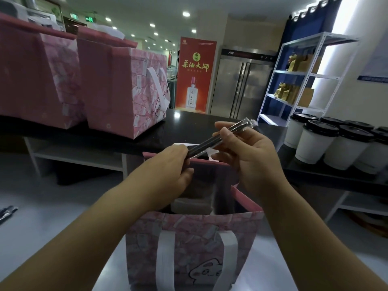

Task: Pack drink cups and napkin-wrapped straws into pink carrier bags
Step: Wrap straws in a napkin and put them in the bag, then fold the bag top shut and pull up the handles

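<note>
A pink carrier bag (189, 242) with white handles stands open right in front of me on the pale counter. Something white and cup-like (192, 203) shows inside it. Above the bag's mouth both hands hold a bundle of dark straws in clear wrap (222, 135). My left hand (178, 164) grips the lower end, where a bit of white napkin (211, 152) shows. My right hand (249, 156) pinches the straws nearer the upper end, which points up to the right.
Two more pink carrier bags (130, 89) (35, 76) stand on the black counter (180, 127) at the left. Several white cups with black lids (315, 143) crowd the right. A white shelf rack (300, 76) and a red poster stand behind.
</note>
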Demonstrator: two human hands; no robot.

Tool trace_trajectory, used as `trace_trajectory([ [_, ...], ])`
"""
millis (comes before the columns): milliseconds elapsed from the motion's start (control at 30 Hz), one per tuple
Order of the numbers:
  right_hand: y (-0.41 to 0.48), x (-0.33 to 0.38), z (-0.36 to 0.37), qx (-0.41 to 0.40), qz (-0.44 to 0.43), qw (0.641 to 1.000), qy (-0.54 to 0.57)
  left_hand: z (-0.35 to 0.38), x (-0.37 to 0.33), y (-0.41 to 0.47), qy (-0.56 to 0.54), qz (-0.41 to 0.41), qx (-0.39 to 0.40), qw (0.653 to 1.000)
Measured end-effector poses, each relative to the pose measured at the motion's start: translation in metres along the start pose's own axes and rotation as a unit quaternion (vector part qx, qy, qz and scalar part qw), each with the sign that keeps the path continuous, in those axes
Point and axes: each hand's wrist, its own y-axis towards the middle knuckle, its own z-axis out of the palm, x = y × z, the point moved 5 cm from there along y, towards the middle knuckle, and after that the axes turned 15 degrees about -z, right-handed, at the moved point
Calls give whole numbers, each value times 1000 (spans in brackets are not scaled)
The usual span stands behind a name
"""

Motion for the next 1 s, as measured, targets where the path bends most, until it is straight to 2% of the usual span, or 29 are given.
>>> trace_trajectory([
  [133, 1, 9, -10, -37, -43, 995, -85, -1, -1, -3, -34, 31, 17, 999],
  [233, 4, 20, -18, -34, -100, 982, -156, -8, 12, -5, 21, 21, 3, 1000],
  [333, 7, 26, -20, 18, -170, 949, -263, -11, 28, -7, 47, 2, 21, 999],
  [433, 6, 17, -9, 114, -203, 904, -358, -10, 41, -8, 45, -29, 51, 997],
  [500, 6, 1, 5, 219, -170, 861, -426, -10, 48, -8, 25, -36, 61, 997],
  [533, 6, -12, 11, 281, -130, 825, -472, -9, 49, -7, 12, -34, 62, 997],
  [600, 3, -42, 17, 395, -35, 728, -559, -8, 52, -6, -17, -23, 57, 998],
  [633, 1, -53, 18, 429, -2, 685, -588, -8, 52, -6, -30, -16, 52, 998],
  [667, -1, -61, 19, 445, 17, 661, -604, -9, 52, -7, -41, -10, 42, 998],
  [700, -1, -66, 20, 444, 28, 658, -608, -10, 52, -7, -52, -4, 28, 998],
  [833, -3, -61, 16, 400, 42, 709, -579, -13, 57, -8, -82, 5, -39, 996],
  [900, -6, -51, 11, 362, 5, 731, -579, -16, 59, -10, -86, 8, -70, 994],
  [1000, -17, -32, -1, 258, -66, 799, -540, -21, 61, -18, -120, 3, -119, 986],
])
